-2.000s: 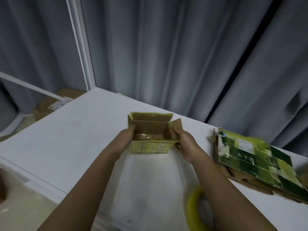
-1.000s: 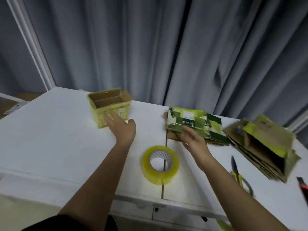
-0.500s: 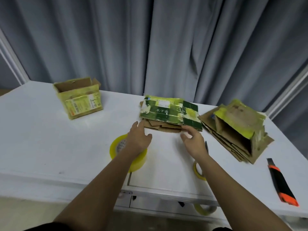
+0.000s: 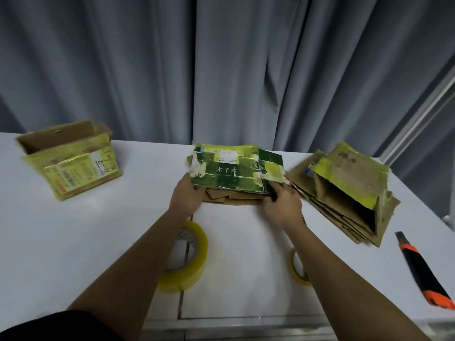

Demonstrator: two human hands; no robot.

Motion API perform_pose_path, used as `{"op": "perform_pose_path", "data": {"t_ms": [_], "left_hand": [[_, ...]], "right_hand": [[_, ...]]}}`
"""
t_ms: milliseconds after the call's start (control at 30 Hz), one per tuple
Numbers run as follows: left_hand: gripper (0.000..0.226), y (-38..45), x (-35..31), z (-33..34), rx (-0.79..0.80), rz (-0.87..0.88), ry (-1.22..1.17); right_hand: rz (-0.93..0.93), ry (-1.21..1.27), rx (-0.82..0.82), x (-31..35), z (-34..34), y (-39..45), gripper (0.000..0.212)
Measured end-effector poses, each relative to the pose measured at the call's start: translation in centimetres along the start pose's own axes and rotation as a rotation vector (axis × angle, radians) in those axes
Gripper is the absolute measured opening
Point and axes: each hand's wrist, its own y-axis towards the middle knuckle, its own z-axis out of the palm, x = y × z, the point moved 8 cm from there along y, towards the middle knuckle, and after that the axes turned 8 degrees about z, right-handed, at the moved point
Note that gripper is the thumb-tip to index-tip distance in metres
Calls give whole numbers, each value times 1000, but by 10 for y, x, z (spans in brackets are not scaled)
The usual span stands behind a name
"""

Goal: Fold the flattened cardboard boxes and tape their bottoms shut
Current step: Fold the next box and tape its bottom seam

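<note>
A flattened green printed box (image 4: 236,171) lies on top of a small stack of flat cardboard at the middle back of the white table (image 4: 73,230). My left hand (image 4: 187,195) grips its near left corner. My right hand (image 4: 280,200) grips its near right edge, fingers curled round the cardboard. A folded yellow-green box (image 4: 71,158) stands open-topped at the far left. A big roll of yellow tape (image 4: 187,259) lies under my left forearm. A thinner tape roll (image 4: 295,267) sits partly hidden by my right forearm.
A second heap of flattened boxes (image 4: 344,190) lies at the right, one half-opened on top. An orange and black utility knife (image 4: 423,269) rests near the right front edge. Grey curtains (image 4: 221,70) hang close behind the table.
My left hand let go of the folded box, which stays at the far left. Both hands moved to the green flattened box and now grip its near edge. The view swung right.
</note>
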Motion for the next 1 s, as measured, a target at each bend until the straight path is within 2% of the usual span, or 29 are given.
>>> {"op": "perform_pose_path", "data": {"t_ms": [267, 433, 633, 800, 900, 1000], "left_hand": [[39, -26, -21, -20, -198, 81, -168], [39, -20, -16, -23, -261, 38, -260], [43, -21, -34, -22, -191, 80, -311], [57, -48, -62, -25, -76, 148, -373], [62, -57, -75, -33, -103, 171, -352], [65, -64, -88, -43, -136, 172, -329]], "right_hand": [[-237, -16, -113, 17, -21, -12, 18], [-377, -63, -146, 23, -24, -8, 20], [-344, 6, -267, 36, -47, -13, 37], [-257, 259, -376, 42, -82, -30, 34], [-201, 458, -438, 45, -112, -43, 31], [-195, 608, -435, 50, -137, -56, 30]]}}
